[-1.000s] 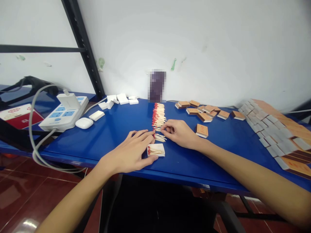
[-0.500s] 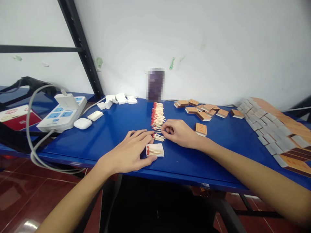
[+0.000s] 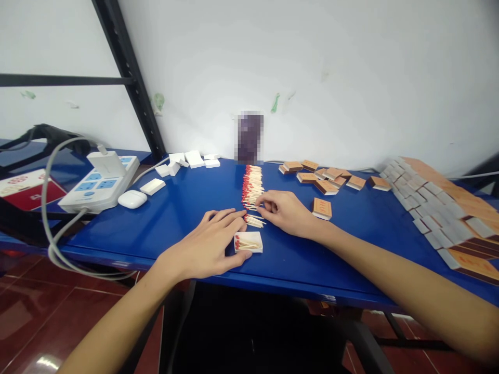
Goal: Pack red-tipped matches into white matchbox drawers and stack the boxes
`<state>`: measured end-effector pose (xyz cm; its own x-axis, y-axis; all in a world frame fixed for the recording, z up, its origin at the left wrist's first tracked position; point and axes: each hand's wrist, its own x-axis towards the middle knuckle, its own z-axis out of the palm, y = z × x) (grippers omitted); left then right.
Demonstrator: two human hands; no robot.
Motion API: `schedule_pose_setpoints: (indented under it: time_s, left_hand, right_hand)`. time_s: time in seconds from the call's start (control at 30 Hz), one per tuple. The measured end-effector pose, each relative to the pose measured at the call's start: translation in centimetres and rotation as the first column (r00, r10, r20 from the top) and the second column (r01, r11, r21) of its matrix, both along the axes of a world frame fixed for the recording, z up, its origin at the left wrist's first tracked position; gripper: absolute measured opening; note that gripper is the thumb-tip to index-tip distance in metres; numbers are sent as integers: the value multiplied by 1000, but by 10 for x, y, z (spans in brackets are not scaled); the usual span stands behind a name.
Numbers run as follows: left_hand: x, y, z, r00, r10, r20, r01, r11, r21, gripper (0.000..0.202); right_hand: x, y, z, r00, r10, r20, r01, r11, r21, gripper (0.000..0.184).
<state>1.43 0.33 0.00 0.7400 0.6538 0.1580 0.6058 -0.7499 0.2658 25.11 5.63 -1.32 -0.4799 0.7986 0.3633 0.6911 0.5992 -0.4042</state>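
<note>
My left hand [image 3: 212, 243] lies flat and open on the blue table, palm down. Its fingertips reach the red heads of a small bunch of matches [image 3: 254, 221], and the thumb rests at the near left corner of a white matchbox tray [image 3: 255, 242]. Several matches lie inside that tray. My right hand [image 3: 287, 212] is curled at the near end of a long row of red-headed matches [image 3: 253, 182]. Its thumb and index finger close round stick ends there; how many matches they pinch is hard to see.
An orange matchbox [image 3: 322, 208] sits right of my right hand, with several more [image 3: 333, 176] behind. Stacked matchboxes [image 3: 436, 208] fill the right side. White trays [image 3: 191, 158], a white case [image 3: 132, 199] and a power strip [image 3: 99, 182] with cables are left. A blurred dark object [image 3: 249, 137] stands against the wall.
My right thumb and index finger have shifted slightly left, further over the matches at the row's near end. The left hand and the tray stay practically still.
</note>
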Motion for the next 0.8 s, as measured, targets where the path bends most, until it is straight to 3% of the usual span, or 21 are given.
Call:
schedule_pose_setpoints:
  time_s: [0.43,0.6,0.8]
  left_hand:
    - [0,0,-1,1000,-2,29,2,1000,-6,30]
    - [1,0,0,1000,0,12,0,1000,-6,30]
    - [0,-1,0,1000,-1,31,1,1000,-9,30]
  right_hand:
    - [-3,2,2,999,41,32,-39,997,-73,9]
    - [-6,0,1,989,39,144,-38,999,-6,12]
    - [-7,-4,0,991,-7,132,7,1000,-2,9]
